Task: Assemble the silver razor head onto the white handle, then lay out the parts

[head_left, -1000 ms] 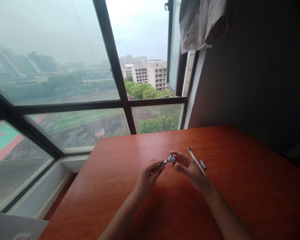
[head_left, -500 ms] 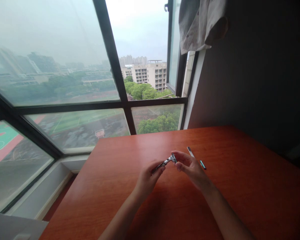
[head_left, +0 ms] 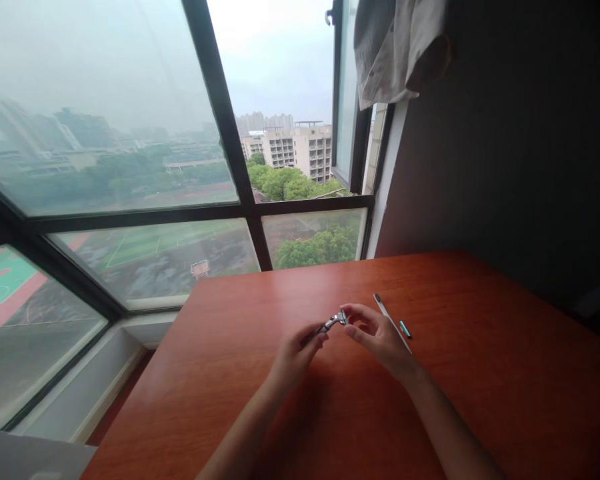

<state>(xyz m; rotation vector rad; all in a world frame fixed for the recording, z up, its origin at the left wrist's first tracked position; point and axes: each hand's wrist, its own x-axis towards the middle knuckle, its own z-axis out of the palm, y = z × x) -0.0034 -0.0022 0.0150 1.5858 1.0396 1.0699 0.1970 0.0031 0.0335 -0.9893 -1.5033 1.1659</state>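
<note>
A silver and black razor point(head_left: 332, 322) is held above the table between my two hands. My left hand point(head_left: 300, 350) is closed around its handle, the thumb lying along the near side. At the razor's head, the thumb and forefinger of my right hand point(head_left: 375, 333) pinch it from both sides. Beyond my right hand lies a slim grey stick with a dark tip point(head_left: 384, 309), much like a toothbrush, its lower part partly behind the hand. Just right of it rests a small green and black piece point(head_left: 405, 329).
The reddish-brown wooden table point(head_left: 220, 347) reaches to the window frame point(head_left: 180, 217) at the back. One window pane point(head_left: 347, 100) stands swung outward. A grey cloth point(head_left: 400, 53) hangs at the top right, beside a dark wall point(head_left: 505, 167).
My right hand and the razor's head have shifted slightly left and down. More of the grey stick now shows beside the hand. Both hands keep the razor between them.
</note>
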